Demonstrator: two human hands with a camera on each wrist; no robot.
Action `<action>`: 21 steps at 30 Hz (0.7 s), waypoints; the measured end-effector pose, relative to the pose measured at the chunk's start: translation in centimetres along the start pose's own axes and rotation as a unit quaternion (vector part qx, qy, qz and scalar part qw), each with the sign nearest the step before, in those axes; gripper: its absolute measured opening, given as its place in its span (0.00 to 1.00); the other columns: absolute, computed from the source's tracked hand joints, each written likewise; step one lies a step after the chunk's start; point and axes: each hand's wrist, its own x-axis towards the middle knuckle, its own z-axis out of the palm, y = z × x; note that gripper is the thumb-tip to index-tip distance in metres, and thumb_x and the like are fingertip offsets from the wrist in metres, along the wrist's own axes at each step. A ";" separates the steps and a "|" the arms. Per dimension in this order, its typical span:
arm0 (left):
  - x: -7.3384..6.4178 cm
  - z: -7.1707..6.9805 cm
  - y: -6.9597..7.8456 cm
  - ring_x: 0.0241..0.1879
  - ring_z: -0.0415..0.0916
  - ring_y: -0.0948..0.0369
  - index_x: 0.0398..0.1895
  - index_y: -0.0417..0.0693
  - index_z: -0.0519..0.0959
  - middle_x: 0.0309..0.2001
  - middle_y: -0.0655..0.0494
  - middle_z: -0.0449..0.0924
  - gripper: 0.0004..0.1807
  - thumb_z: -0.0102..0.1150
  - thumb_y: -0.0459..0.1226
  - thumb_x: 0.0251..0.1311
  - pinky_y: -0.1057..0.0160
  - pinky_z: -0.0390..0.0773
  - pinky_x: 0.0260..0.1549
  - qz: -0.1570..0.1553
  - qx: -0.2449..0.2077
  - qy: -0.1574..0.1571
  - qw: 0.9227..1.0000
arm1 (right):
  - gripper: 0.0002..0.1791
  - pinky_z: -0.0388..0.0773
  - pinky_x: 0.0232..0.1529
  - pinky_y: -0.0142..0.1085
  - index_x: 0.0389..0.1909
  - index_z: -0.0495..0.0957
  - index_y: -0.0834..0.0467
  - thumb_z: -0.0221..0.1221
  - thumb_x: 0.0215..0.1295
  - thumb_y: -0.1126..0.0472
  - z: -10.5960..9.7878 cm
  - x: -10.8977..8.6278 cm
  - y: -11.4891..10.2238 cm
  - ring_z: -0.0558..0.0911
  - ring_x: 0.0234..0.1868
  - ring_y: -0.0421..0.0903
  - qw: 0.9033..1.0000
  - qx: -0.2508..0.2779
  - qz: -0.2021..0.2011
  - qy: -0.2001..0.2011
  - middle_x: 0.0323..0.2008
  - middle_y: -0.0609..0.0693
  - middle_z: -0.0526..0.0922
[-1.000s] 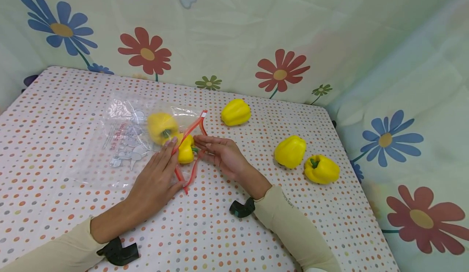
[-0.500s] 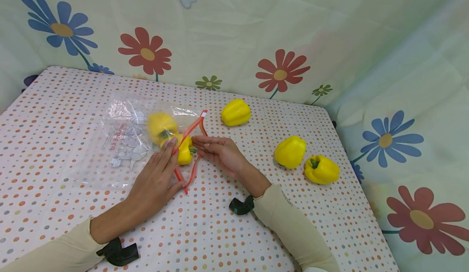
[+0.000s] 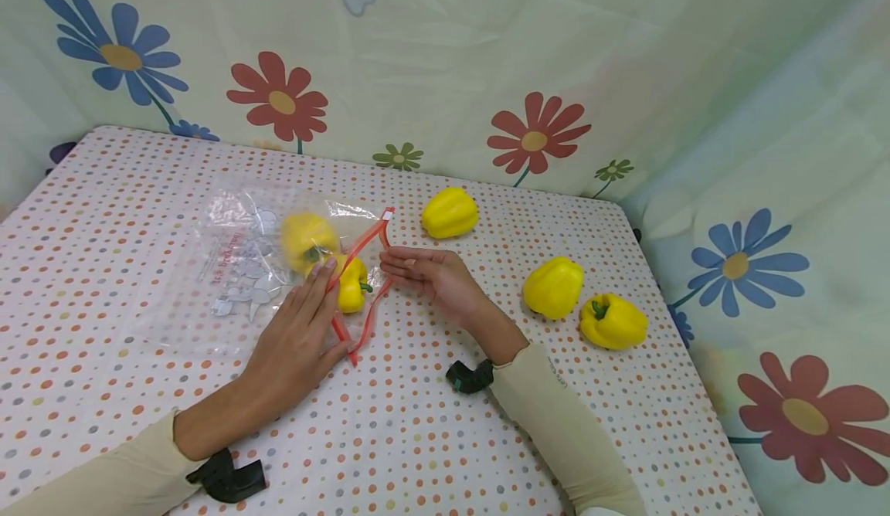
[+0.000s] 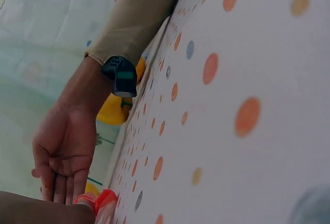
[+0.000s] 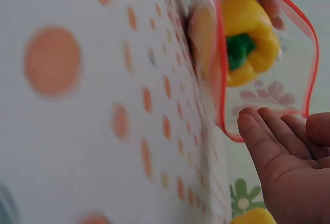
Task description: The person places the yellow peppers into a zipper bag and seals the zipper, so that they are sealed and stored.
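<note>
A clear zip bag (image 3: 174, 300) with a red-edged mouth lies on the dotted tablecloth (image 3: 431, 423). Inside it are two yellow bell peppers: one pepper (image 3: 308, 238) deeper in, another pepper (image 3: 352, 286) with its green stem towards the mouth. My left hand (image 3: 295, 342) rests on the bag at its mouth, fingers straight across the plastic, thumb beside the red strip. At the opening is my right hand (image 3: 441, 284), palm turned up, fingers straight and near the red rim, holding nothing. In the right wrist view the pepper (image 5: 247, 43) shows through the gaping mouth.
Three loose yellow bell peppers lie to the right: a pepper (image 3: 450, 212) behind the right hand, a pepper (image 3: 553, 288) and a stem-up pepper (image 3: 613, 321) side by side. A flower-printed curtain (image 3: 431, 60) hangs behind the table.
My right hand has drawn back to the right, away from the pepper at the bag's mouth. That pepper sits slightly deeper in the bag. My left hand has stayed in place.
</note>
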 end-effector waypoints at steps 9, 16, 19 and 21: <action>-0.2 -0.1 0.3 0.75 0.40 0.48 0.71 0.26 0.53 0.77 0.41 0.41 0.54 0.75 0.41 0.48 0.43 0.53 0.67 -0.008 -0.001 -0.003 1.000 | 0.19 0.75 0.56 0.40 0.61 0.70 0.74 0.46 0.75 0.68 -2.3 -0.2 -1.8 0.79 0.57 0.53 0.989 -0.033 -0.089 0.113 0.55 0.63 0.79; -0.2 -0.1 0.3 0.75 0.40 0.49 0.72 0.27 0.52 0.77 0.42 0.39 0.55 0.75 0.42 0.48 0.44 0.52 0.67 -0.011 -0.001 -0.003 1.000 | 0.16 0.75 0.56 0.40 0.57 0.74 0.71 0.50 0.74 0.67 -4.4 -0.1 -2.6 0.81 0.52 0.51 0.953 -0.041 -0.192 0.232 0.47 0.60 0.83; -0.2 -0.1 0.3 0.75 0.40 0.50 0.72 0.27 0.51 0.77 0.42 0.39 0.56 0.75 0.42 0.48 0.45 0.52 0.68 -0.011 0.000 -0.002 1.000 | 0.16 0.75 0.56 0.39 0.56 0.75 0.69 0.51 0.74 0.66 -5.2 -0.1 -2.6 0.81 0.53 0.49 0.939 -0.064 -0.208 0.268 0.48 0.59 0.82; -0.1 -0.1 0.3 0.75 0.40 0.50 0.72 0.28 0.51 0.77 0.43 0.40 0.55 0.75 0.42 0.48 0.45 0.51 0.68 -0.010 0.000 -0.001 1.000 | 0.16 0.75 0.56 0.37 0.57 0.76 0.68 0.52 0.73 0.64 -5.6 0.0 -2.5 0.80 0.53 0.48 0.933 -0.084 -0.207 0.282 0.49 0.58 0.82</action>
